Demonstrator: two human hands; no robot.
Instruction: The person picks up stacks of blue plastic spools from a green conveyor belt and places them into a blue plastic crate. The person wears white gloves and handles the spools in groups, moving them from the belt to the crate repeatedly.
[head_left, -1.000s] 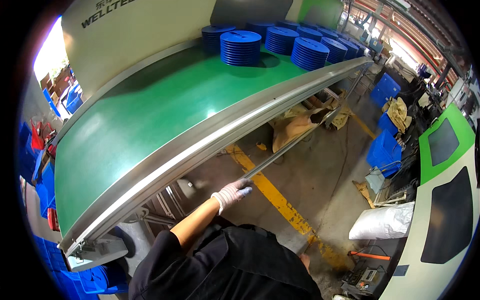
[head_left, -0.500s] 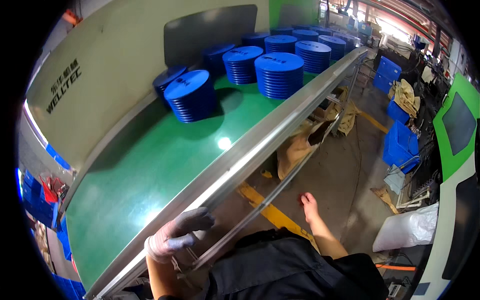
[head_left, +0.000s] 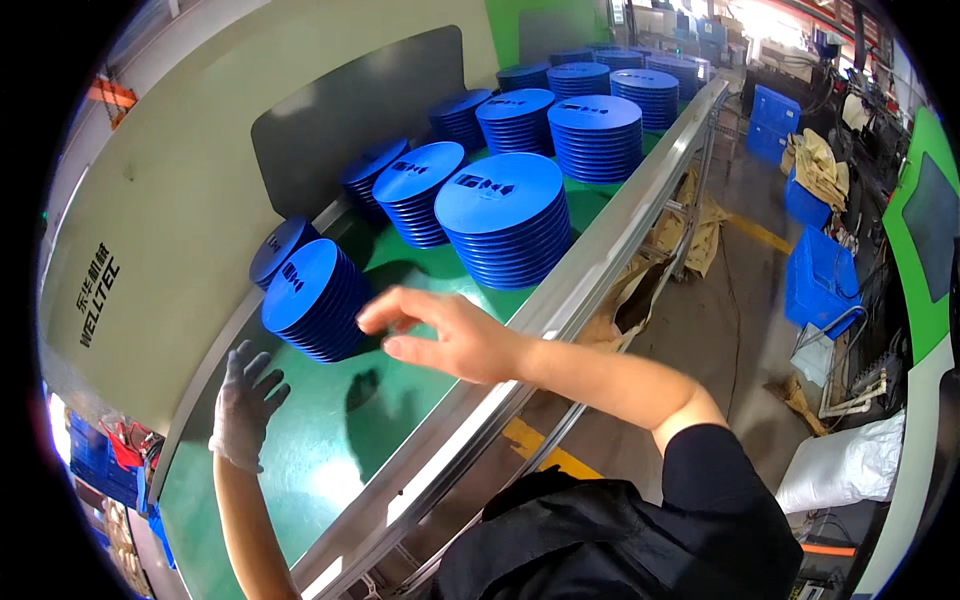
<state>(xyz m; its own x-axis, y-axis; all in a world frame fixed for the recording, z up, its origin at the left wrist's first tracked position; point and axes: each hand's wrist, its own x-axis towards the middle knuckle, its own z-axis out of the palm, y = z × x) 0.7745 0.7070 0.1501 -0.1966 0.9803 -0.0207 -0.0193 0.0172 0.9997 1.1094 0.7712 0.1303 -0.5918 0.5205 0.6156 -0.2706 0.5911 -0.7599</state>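
Observation:
Stacks of round blue discs with dark marks on top stand on a green conveyor belt (head_left: 430, 370). The nearest stack (head_left: 318, 305) has another stack (head_left: 280, 250) just behind it on the left. My left hand (head_left: 245, 405), in a pale glove, hovers below the nearest stack with its fingers spread, holding nothing. Bare, my right hand (head_left: 445, 335) reaches across the belt's metal rail to the right side of that stack. Its fingers bend a little, apart from the thumb, with nothing between them. A wide stack (head_left: 505, 220) stands just beyond my right hand.
The belt's metal side rail (head_left: 560, 330) runs diagonally between my body and the belt. A large pale machine housing (head_left: 170, 200) borders the far side. On the right floor are blue crates (head_left: 820, 280), a white sack (head_left: 845, 465) and a green machine door (head_left: 925, 220).
My left hand has left the metal rail and moved over the belt, its fingers spreading. My right hand has swung from beside my body across the rail toward the nearest stack.

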